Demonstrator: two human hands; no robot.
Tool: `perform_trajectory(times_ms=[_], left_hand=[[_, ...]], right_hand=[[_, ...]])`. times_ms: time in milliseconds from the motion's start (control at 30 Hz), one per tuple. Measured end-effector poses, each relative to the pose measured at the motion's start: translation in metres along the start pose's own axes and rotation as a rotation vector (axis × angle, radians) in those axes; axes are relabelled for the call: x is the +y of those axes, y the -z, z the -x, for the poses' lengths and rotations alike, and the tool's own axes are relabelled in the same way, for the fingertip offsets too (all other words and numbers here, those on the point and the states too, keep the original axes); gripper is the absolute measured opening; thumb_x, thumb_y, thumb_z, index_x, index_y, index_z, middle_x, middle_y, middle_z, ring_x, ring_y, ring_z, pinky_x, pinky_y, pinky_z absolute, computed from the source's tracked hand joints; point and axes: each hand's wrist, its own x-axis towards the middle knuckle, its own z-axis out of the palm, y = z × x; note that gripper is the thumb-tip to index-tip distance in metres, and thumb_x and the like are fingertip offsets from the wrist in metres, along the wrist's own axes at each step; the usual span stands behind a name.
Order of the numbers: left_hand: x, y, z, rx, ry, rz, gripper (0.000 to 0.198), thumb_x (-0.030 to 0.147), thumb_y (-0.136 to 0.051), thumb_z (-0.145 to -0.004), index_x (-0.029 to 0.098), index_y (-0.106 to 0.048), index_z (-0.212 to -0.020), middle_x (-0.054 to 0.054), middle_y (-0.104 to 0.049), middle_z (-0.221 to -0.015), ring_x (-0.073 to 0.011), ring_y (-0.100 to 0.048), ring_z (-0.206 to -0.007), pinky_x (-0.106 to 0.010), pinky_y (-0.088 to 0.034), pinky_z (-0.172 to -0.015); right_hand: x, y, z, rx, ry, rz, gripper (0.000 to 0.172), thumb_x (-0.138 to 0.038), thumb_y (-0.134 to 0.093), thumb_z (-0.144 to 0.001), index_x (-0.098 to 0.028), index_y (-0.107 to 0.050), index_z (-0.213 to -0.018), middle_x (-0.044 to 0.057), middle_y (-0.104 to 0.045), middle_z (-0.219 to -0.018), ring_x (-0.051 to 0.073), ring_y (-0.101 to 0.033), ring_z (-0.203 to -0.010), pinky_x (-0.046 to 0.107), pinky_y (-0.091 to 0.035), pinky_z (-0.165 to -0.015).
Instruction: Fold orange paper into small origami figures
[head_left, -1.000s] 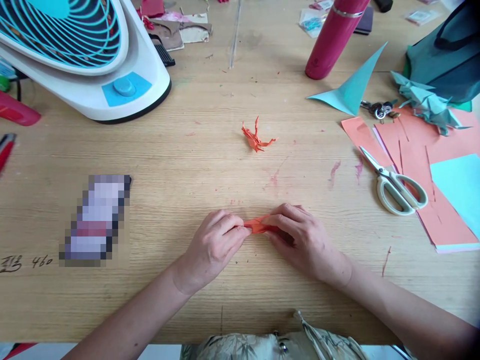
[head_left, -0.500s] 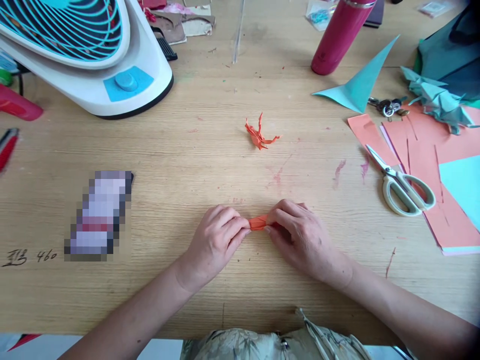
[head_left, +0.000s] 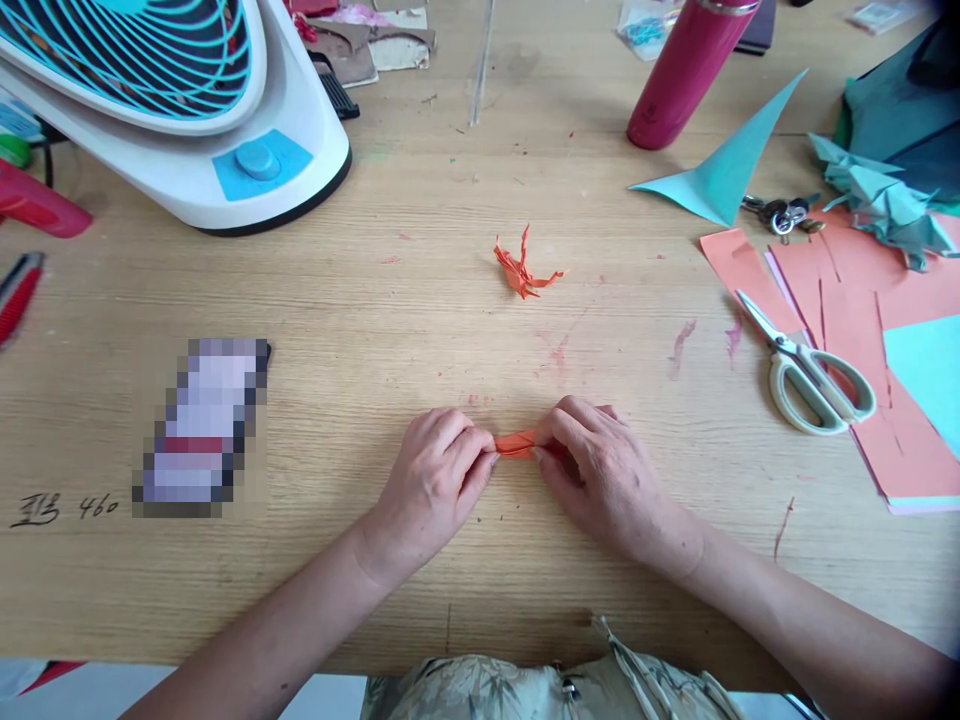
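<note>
A small folded strip of orange paper (head_left: 515, 445) stretches between my hands, low over the wooden table. My left hand (head_left: 439, 465) pinches its left end between thumb and fingers. The right end is gripped by my right hand (head_left: 596, 470), whose curled fingers hide part of the paper. Farther back on the table lies a small orange folded figure (head_left: 523, 268) with thin pointed limbs, touched by neither hand.
White scissors (head_left: 814, 385) rest on orange sheets (head_left: 907, 440) at the right. Behind them are a teal folded piece (head_left: 716, 175), keys (head_left: 784, 213) and a magenta bottle (head_left: 686, 75). At the left are a blurred phone (head_left: 202, 410) and a white fan (head_left: 285, 165).
The whole view has shifted slightly, with table objects appearing a little farther right. Both hands keep their pinch on the orange strip, and slightly more of it shows between them.
</note>
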Motion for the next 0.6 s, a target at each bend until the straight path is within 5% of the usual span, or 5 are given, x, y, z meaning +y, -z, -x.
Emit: perform_trajectory(times_ms=[600], left_hand=[[0.001,0.001,-0.003,-0.037,0.121,0.083,0.013,0.012,-0.057,-0.091,0.017,-0.058,-0.080,-0.004,-0.057,-0.085,-0.0183,-0.054,-0.081,-0.032,-0.043,-0.074]], right_hand=[[-0.007,0.011,-0.013,-0.150,-0.065,-0.020,0.016,-0.009,-0.052,-0.084,-0.020,-0.045,-0.074,0.002,-0.054,-0.080,0.018,-0.052,-0.075,0.033,-0.034,-0.073]])
